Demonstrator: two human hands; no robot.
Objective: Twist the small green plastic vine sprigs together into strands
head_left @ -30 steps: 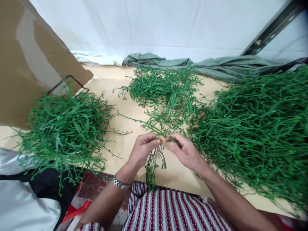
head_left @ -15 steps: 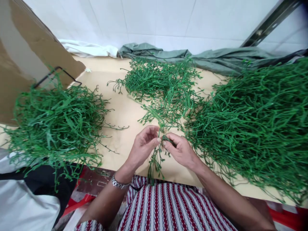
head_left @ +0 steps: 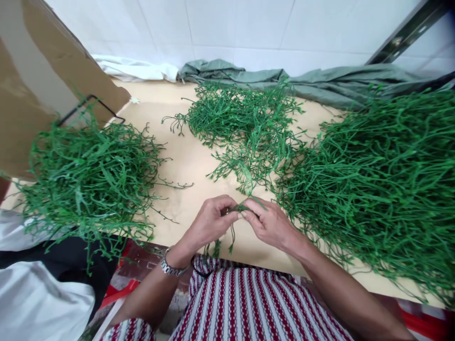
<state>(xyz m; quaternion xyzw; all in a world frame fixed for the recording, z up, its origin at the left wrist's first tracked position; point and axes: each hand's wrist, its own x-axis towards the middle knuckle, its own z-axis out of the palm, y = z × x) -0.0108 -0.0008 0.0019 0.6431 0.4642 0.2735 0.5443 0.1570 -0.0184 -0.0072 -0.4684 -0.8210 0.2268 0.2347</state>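
Observation:
My left hand (head_left: 215, 219) and my right hand (head_left: 268, 220) meet over the near side of the table, fingertips nearly touching. Between them runs a small bunch of thin green plastic-looking stems (head_left: 242, 207), pinched by both hands. Strands with budded tips hang below my left hand toward the table's near edge; the part inside my fingers is hidden. Just beyond my hands lies a loose middle pile of similar branching green stems (head_left: 238, 116). A larger, dense pile of green stems (head_left: 384, 189) fills the right side, close to my right forearm.
A heap of finished-looking leafy green stems (head_left: 95, 180) lies at the left, some hanging over the edge. Behind it stands a cardboard box (head_left: 67, 61) by a bent black wire (head_left: 90, 98). Rolled grey-green cloth (head_left: 320, 87) lines the wall. The table (head_left: 177, 161) is pale.
The bunch has turned from upright to roughly sideways between my hands. My left hand has rolled over it, and fewer strands show hanging below. The view has shifted slightly.

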